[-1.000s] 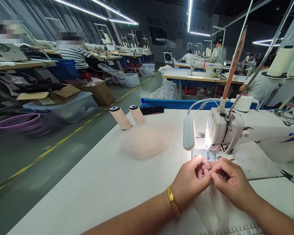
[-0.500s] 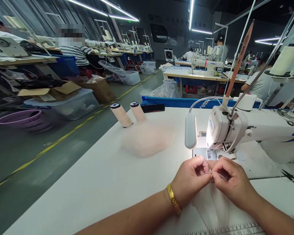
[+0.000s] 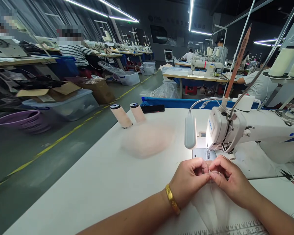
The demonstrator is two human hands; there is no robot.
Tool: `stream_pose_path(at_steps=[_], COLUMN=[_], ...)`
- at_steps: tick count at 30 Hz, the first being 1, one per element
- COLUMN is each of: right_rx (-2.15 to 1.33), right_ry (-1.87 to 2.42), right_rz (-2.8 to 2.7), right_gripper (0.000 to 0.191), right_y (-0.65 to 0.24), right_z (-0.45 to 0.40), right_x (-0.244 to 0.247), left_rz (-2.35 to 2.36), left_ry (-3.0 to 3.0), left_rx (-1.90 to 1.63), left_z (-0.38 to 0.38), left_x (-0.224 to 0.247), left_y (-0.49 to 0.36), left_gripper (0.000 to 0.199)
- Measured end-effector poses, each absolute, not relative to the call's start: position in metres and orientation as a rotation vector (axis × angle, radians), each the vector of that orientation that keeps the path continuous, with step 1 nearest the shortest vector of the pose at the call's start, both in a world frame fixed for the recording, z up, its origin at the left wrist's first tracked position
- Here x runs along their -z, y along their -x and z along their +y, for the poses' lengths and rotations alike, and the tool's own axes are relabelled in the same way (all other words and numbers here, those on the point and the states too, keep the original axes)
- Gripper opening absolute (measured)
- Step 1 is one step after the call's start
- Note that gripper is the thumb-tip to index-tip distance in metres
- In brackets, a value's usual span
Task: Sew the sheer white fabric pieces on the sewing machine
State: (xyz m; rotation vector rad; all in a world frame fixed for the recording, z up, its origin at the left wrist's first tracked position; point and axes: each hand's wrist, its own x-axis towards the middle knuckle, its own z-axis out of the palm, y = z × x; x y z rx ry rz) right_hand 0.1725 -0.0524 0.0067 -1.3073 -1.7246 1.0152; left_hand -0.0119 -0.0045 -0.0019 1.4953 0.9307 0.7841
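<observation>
A sheer, pale fabric (image 3: 212, 204) hangs from my fingers over the white table. My left hand (image 3: 189, 178), with a gold bracelet at its wrist, pinches the fabric's upper edge between thumb and fingers. Close against it, my right hand (image 3: 231, 179) is closed on the same edge, thumb against forefinger. The fingertips of both hands meet, partly hiding what lies between them. Just beyond them stands the white sewing machine (image 3: 217, 130), its needle area lit by a small lamp (image 3: 190, 132).
Two thread cones (image 3: 121, 116) and a black phone-like object (image 3: 153, 108) lie at the table's far edge. Red-handled snips (image 3: 292, 179) rest at the right. A clear ruler (image 3: 235, 227) lies along the front. People sit at other machines beyond.
My right fingers have shifted slightly on the fabric edge, and a thin curved strip of it now shows by the right forefinger. Both hands stay nearly in place.
</observation>
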Motion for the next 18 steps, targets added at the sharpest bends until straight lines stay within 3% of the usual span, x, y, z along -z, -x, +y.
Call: stream_pose_path(at_steps=[18], right_rx=[-1.075], right_ry=[1.287], right_rz=[-1.705], right_gripper=[0.015], right_y=[-0.1753], right_z=[-0.0496], right_x=[-0.004], left_rz=[0.896], left_ry=[-1.593], left_rx=[-0.815], left_z=[-0.0056], left_x=[0.0004], left_y=[0.0147], left_gripper=[0.014])
